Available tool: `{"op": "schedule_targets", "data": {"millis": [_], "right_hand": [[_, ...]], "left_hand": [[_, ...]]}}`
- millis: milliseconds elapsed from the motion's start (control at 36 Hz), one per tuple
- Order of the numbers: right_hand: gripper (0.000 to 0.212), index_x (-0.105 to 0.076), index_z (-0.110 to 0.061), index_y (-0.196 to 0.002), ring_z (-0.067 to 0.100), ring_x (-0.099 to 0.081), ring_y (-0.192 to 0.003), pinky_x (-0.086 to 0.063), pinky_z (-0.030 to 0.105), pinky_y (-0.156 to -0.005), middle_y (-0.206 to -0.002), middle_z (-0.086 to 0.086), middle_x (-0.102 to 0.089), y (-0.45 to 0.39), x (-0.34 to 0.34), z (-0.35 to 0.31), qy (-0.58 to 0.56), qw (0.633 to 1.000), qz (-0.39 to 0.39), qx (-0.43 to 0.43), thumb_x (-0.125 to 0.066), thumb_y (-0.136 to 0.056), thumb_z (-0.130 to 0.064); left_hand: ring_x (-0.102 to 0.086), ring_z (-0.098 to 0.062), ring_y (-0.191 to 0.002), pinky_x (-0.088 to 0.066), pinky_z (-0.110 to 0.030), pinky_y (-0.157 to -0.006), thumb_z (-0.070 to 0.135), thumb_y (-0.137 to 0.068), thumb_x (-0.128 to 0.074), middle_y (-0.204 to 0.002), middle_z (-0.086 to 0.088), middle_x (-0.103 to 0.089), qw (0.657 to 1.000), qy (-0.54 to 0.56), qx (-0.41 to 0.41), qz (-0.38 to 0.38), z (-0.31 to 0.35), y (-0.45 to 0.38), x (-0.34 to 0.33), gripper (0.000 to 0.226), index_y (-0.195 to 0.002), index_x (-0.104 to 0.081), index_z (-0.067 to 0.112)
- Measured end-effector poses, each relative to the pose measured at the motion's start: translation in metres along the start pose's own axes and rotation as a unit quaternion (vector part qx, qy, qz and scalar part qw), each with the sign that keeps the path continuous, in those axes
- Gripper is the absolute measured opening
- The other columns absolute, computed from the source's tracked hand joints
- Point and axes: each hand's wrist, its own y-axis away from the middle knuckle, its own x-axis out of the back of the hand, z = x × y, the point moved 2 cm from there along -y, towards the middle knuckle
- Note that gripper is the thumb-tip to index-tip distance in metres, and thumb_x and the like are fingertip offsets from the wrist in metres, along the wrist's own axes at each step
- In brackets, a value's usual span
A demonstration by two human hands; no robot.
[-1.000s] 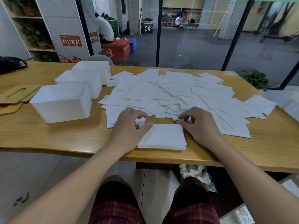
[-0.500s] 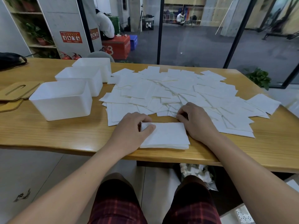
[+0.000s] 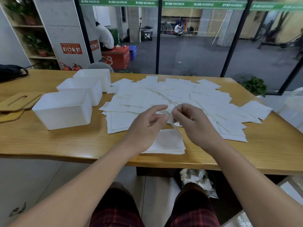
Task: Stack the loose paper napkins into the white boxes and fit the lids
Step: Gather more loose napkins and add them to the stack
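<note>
Far left of the left hand, two wooden lids (image 3: 15,102) lie flat on the table (image 3: 49,141), not fitted to anything. Just right of them, still left of the hand, three white boxes (image 3: 64,110) stand in a row running away from the person — all look empty from here, nothing stacked in them yet.

Left hand (image 3: 146,126) is raised off the table, index finger stretched forward, other fingers loosely curled. It meets the right hand at a napkin (image 3: 170,118) held between the two; whether the left fingertips actually pinch it I cannot tell, it is blurred there. Under and between both hands, at the near table edge, sits a small squared pile (image 3: 167,143) of napkins. Beyond both hands the loose napkins (image 3: 172,95) lie spread wide across the table, overlapping.

Right hand (image 3: 193,122) is also raised, fingers curled in, thumb and fingertips pinching the top of the hanging napkin.

Step in hand, by my read: gathering — one napkin picked from the spread, headed for the pile. Very early in the task.

Next move calls for laying the napkin flat and square on the pile, edges matched. Thin paper, it may fold or drag a neighbour along.
</note>
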Motion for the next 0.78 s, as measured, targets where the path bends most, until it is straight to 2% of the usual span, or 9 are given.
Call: {"op": "schedule_targets", "data": {"millis": [83,222,306,361,444,528,611,667,778], "right_hand": [[0.026,-0.072,-0.018,-0.102,0.030,-0.069,-0.097,-0.056,0.058,-0.091,-0.100,0.002,-0.075,0.006,-0.004,-0.006,-0.019,1.000,-0.013,-0.001,-0.058,-0.113,-0.037],[0.021,-0.072,-0.013,-0.112,0.024,-0.075,-0.109,-0.061,0.043,-0.097,-0.114,0.001,-0.080,0.009,-0.001,-0.009,-0.070,0.996,-0.025,0.039,-0.052,-0.114,-0.008],[0.025,-0.073,-0.016,-0.119,0.023,-0.073,-0.116,-0.059,0.042,-0.100,-0.119,-0.001,-0.078,0.008,0.005,-0.009,-0.043,0.996,0.009,0.080,-0.057,-0.108,0.000],[0.023,-0.069,-0.033,-0.129,0.012,-0.063,-0.132,-0.051,0.034,-0.109,-0.135,-0.016,-0.070,0.006,0.009,-0.009,0.062,0.993,0.024,0.096,-0.065,-0.110,-0.021],[0.036,-0.058,-0.048,-0.145,-0.002,-0.047,-0.143,-0.038,0.021,-0.111,-0.148,-0.030,-0.056,0.002,0.010,-0.008,0.127,0.989,-0.008,0.075,-0.060,-0.109,-0.051],[0.033,-0.062,-0.046,-0.140,0.003,-0.067,-0.116,-0.049,0.022,-0.093,-0.116,-0.015,-0.074,-0.003,0.013,-0.004,0.058,0.998,-0.023,0.028,-0.064,-0.107,-0.051],[0.024,-0.072,-0.038,-0.126,0.021,-0.074,-0.082,-0.062,0.036,-0.083,-0.086,0.000,-0.073,-0.002,0.014,0.002,-0.013,1.000,-0.022,0.010,-0.076,-0.102,-0.038],[0.018,-0.075,-0.036,-0.117,0.024,-0.074,-0.071,-0.062,0.033,-0.074,-0.082,0.003,-0.068,0.002,0.014,0.008,-0.040,0.999,-0.002,-0.005,-0.079,-0.100,-0.031],[0.017,-0.076,-0.035,-0.110,0.019,-0.067,-0.062,-0.054,0.031,-0.065,-0.083,0.004,-0.069,0.009,0.008,0.023,-0.033,0.998,-0.009,-0.056,-0.082,-0.097,-0.027]], "left_hand": [[-0.073,0.004,-0.102,-0.058,-0.038,-0.101,0.059,-0.106,-0.065,-0.097,0.026,-0.079,0.999,0.037,-0.014,0.008,0.003,0.003,-0.004,0.043,-0.145,-0.064,0.042],[-0.051,0.000,-0.055,-0.041,-0.012,-0.057,0.040,-0.102,-0.077,-0.064,0.025,-0.061,0.995,0.041,-0.033,0.087,0.001,0.007,0.000,0.031,-0.133,-0.072,0.042],[-0.046,-0.011,-0.057,-0.042,-0.021,-0.055,0.024,-0.106,-0.073,-0.084,0.021,-0.072,0.992,0.054,-0.032,0.113,0.003,0.006,0.010,0.029,-0.127,-0.076,0.043],[-0.060,-0.022,-0.072,-0.049,-0.028,-0.064,0.020,-0.107,-0.071,-0.105,0.015,-0.078,0.990,0.065,-0.039,0.119,0.008,0.005,0.019,0.030,-0.126,-0.077,0.043],[-0.064,-0.015,-0.078,-0.052,-0.024,-0.066,0.022,-0.108,-0.068,-0.106,0.010,-0.077,0.989,0.074,-0.057,0.111,0.012,0.002,0.028,0.030,-0.128,-0.076,0.043],[-0.064,-0.008,-0.080,-0.053,-0.020,-0.068,0.024,-0.109,-0.067,-0.102,0.010,-0.076,0.987,0.089,-0.050,0.121,0.010,0.000,0.035,0.030,-0.129,-0.076,0.044],[-0.070,-0.021,-0.086,-0.057,-0.029,-0.070,0.028,-0.110,-0.067,-0.099,0.005,-0.078,0.987,0.099,-0.023,0.125,0.002,0.003,0.040,0.028,-0.129,-0.075,0.046],[-0.074,-0.022,-0.091,-0.059,-0.035,-0.075,0.030,-0.108,-0.070,-0.101,0.003,-0.080,0.990,0.093,0.008,0.109,-0.008,0.006,0.041,0.026,-0.126,-0.075,0.047],[-0.068,0.005,-0.113,-0.054,-0.024,-0.094,0.038,-0.101,-0.078,-0.118,0.024,-0.076,0.994,-0.014,0.054,0.099,-0.028,0.017,0.035,0.024,-0.122,-0.076,0.047]]}}
